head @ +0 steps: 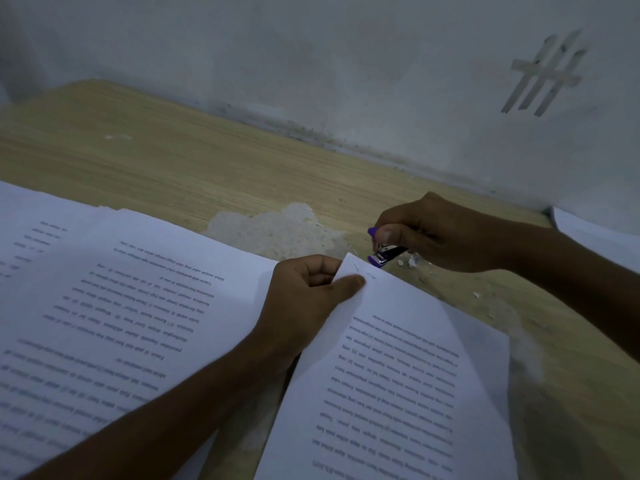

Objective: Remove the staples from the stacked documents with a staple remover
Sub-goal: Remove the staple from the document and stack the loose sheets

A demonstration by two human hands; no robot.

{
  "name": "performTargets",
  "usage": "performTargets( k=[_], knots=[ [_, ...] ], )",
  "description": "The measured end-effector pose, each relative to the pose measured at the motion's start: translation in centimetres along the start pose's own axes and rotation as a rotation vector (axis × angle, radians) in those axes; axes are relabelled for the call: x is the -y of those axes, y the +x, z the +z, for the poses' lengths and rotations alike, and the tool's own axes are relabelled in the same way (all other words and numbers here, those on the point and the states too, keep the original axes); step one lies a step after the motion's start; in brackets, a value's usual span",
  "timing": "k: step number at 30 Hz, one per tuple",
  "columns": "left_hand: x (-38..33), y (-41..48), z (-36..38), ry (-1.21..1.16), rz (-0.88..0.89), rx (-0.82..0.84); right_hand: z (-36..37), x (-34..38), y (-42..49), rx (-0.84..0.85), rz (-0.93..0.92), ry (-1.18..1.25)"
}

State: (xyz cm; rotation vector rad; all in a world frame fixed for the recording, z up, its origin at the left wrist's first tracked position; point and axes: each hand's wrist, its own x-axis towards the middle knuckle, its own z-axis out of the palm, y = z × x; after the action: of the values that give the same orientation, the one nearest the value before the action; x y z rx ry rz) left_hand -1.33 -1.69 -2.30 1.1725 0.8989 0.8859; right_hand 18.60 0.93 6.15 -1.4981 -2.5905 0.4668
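My left hand point(308, 299) pinches the top corner of a stapled printed document point(391, 386), lifting that corner off the wooden table point(166, 157). A thin staple point(356, 267) shows near the corner's tip. My right hand point(446, 233) grips a purple and black staple remover point(382, 252) just right of the corner, its metal jaws pointing at the paper. The jaws sit a little apart from the staple.
Loose printed sheets point(104, 306) cover the left of the table. A worn, peeled patch point(277, 230) of tabletop lies behind my hands, with small paper scraps point(412, 262) to the right. More white paper point(602, 237) lies at the right edge against the grey wall point(346, 64).
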Motion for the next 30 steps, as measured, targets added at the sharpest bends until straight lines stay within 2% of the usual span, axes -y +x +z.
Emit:
performTargets(
  k=[9, 11, 16, 22, 27, 28, 30],
  knots=[
    [-0.1, -0.3, 0.3, -0.072, 0.038, 0.001, -0.2, -2.1, -5.2, -0.117, 0.249, -0.053],
    [-0.1, -0.4, 0.3, -0.083, 0.048, -0.002, 0.5, -2.8, -6.9, -0.127, 0.257, -0.102],
    [-0.2, -0.5, 0.5, -0.046, 0.078, -0.005, 2.7, -4.5, -10.4, -0.112, 0.449, -0.133],
    [-0.4, -0.7, 0.7, -0.031, 0.099, -0.036, 4.2, -5.7, -11.6, -0.173, 0.466, -0.073],
    [-0.5, -0.7, 0.7, -0.014, 0.111, -0.045, 2.3, -5.6, -12.0, -0.080, 0.489, -0.095],
    [-0.6, -0.7, 0.7, -0.004, 0.122, -0.043, 1.4, -5.1, -12.0, -0.131, 0.493, -0.094],
    [-0.4, -0.6, 0.8, 0.024, 0.154, -0.041, 0.4, -2.8, -11.3, -0.354, 0.467, 0.003]
  ],
)
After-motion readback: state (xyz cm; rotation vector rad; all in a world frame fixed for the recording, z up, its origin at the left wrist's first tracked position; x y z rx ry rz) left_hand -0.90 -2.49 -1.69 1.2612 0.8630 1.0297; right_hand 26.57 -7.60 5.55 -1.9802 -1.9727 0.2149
